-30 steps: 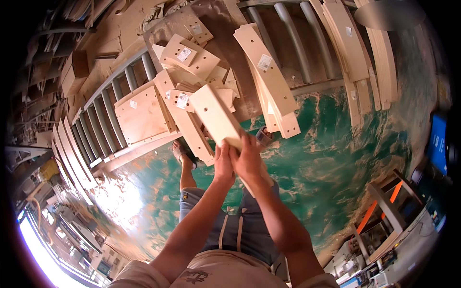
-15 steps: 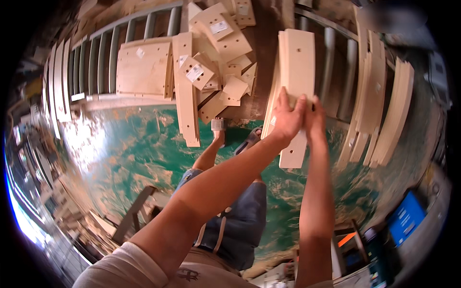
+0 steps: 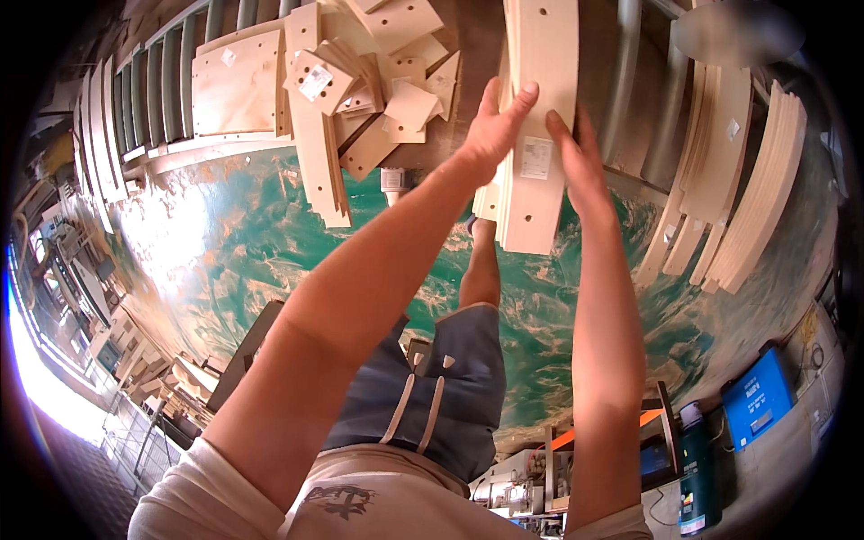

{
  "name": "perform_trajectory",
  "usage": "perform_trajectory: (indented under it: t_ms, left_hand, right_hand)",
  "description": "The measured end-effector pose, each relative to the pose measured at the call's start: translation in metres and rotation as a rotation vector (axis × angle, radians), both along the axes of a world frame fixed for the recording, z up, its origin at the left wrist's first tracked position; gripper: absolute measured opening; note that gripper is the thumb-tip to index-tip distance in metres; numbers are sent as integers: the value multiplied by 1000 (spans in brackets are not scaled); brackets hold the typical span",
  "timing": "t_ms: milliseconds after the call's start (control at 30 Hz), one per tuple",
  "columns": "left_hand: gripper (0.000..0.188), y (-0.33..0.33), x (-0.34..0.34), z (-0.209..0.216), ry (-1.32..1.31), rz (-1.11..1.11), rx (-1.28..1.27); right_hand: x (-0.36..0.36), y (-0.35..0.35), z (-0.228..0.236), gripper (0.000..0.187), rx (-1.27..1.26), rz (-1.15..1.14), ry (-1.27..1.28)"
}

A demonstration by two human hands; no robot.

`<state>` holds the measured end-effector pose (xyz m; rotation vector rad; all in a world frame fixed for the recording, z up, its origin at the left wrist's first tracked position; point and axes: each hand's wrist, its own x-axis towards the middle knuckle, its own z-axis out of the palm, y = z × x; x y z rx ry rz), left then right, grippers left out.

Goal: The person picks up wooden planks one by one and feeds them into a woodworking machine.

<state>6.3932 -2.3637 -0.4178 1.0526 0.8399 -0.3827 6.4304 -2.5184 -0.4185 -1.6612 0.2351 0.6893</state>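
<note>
A stack of long, pale wooden boards (image 3: 551, 63) lies lengthwise ahead of me, its near end jutting past the dark bench edge. The top board has drilled holes and a white label (image 3: 536, 157). My left hand (image 3: 493, 130) is at the stack's left side, thumb and fingers spread, the thumb reaching over the top board. Against the right edge is my right hand (image 3: 580, 166), its fingers apart and extended along the board. Neither hand is wrapped round a board. Where the fingers meet the far sides is partly hidden.
Left of the stack is a jumble of small drilled panels (image 3: 412, 106), beside long narrow boards (image 3: 317, 166) and wide panels (image 3: 238, 85). Curved boards (image 3: 760, 193) lean at right near grey rollers (image 3: 621, 81). A green bottle (image 3: 697, 472) and blue screen (image 3: 758, 407) are at lower right.
My hands have parted from the middle of the top board to its two sides, uncovering the label. The whole view has shifted, so the stack appears higher in it.
</note>
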Motion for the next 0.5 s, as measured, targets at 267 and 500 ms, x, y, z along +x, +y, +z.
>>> perform_trajectory:
  t_ms: [267,500]
  left_hand:
    - [82,-12,12,-28,-64,27,-243]
    - [69,-11,-6,-8,-9,46,-278]
  right_hand:
    - [-6,-7,-27,95,203,23,162]
    - [-29,8,-21,80,290,-106,20]
